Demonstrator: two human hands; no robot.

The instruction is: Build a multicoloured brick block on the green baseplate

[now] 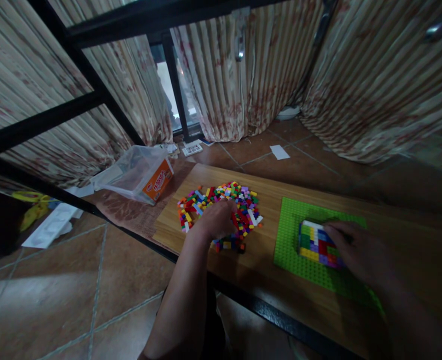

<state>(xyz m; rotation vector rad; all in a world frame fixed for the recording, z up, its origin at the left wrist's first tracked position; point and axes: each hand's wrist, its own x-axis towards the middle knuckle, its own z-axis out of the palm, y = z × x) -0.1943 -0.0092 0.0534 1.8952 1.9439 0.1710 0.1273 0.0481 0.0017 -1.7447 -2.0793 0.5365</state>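
Loose toy bricks (248, 200) lie heaped on the wooden table (268, 255), in one pile of mixed red, yellow, blue, green, orange, purple and white pieces, too many and too small to count. The person's left hand (219, 220) reaches into this pile from the near side, its fingers curled downward among the pieces. The back of the hand hides the fingertips, so one cannot tell whether they pinch a brick or how far apart they stand.

Farther right, the right hand (350, 245) is closed around the right end of a brick build (314, 241), a compact block of white, green, yellow, blue, red, orange and purple pieces. One digit lies along the far right corner of the block; the rest of the grip is blurred and dim. The build is over the green baseplate (285, 245); whether it is pressed onto the studs cannot be told.

Counted up, the tabletop bears one pile, one build and one baseplate, with two hands at work. Beyond the table's left end stands one clear plastic box (131, 172), bearing one orange label (158, 180) on the side that shows. One white sheet (280, 152) lies on the tiled floor (243, 150) past the far edge, near the striped curtains (221, 85).
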